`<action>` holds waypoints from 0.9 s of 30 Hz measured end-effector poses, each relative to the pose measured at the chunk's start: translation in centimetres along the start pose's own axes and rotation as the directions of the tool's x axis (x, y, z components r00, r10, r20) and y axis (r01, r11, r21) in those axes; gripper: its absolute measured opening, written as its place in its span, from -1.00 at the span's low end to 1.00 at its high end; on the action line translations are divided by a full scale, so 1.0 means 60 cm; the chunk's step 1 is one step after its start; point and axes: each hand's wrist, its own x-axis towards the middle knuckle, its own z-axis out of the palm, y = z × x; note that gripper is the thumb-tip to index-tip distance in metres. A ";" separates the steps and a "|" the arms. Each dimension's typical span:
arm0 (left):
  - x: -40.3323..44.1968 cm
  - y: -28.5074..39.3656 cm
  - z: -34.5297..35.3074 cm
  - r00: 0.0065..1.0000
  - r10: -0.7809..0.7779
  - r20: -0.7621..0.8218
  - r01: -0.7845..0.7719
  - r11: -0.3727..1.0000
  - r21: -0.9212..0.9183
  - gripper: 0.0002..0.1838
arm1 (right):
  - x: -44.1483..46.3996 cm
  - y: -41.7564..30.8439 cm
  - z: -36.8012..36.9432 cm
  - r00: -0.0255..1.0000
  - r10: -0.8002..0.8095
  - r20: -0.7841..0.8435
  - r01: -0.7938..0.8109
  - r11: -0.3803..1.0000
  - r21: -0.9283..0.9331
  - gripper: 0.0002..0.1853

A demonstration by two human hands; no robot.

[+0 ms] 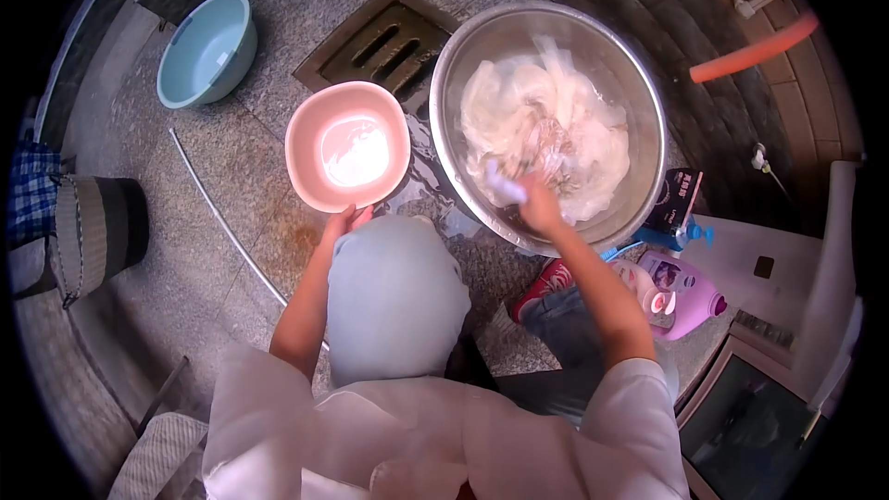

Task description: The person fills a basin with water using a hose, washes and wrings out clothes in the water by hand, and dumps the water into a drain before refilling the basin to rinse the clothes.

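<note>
My left hand grips the near rim of a pink plastic basin, its fingers partly hidden by the rim and my knee. The basin's inside shines as if wet. Over the near left part of a large metal basin, my right hand is closed on a small pale lavender object. Motion blur hides what kind of object it is. Beyond that hand, bunched wet whitish cloth lies in water in the metal basin.
A light blue basin stands at the far left. Between the basins is a floor drain grate. A pale hose runs along the floor. Detergent bottles stand by my right arm. An orange hose sticks out by the wall.
</note>
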 end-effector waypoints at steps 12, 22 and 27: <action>-0.099 0.082 0.106 0.951 0.302 -0.065 -0.184 0.724 0.665 -0.73 | 0.046 0.081 -0.044 0.936 0.148 0.320 -0.231 0.943 0.239 -0.74; -0.083 0.146 0.185 0.377 0.848 0.373 -0.286 -0.277 0.917 -0.52 | -0.036 -0.056 -0.414 0.873 0.271 -0.406 -0.024 0.854 0.520 -0.72; -0.025 0.100 0.022 0.437 0.674 -0.596 0.035 0.650 0.759 -0.27 | -0.074 -0.022 -0.430 0.800 0.457 -0.390 0.058 0.587 0.807 -0.71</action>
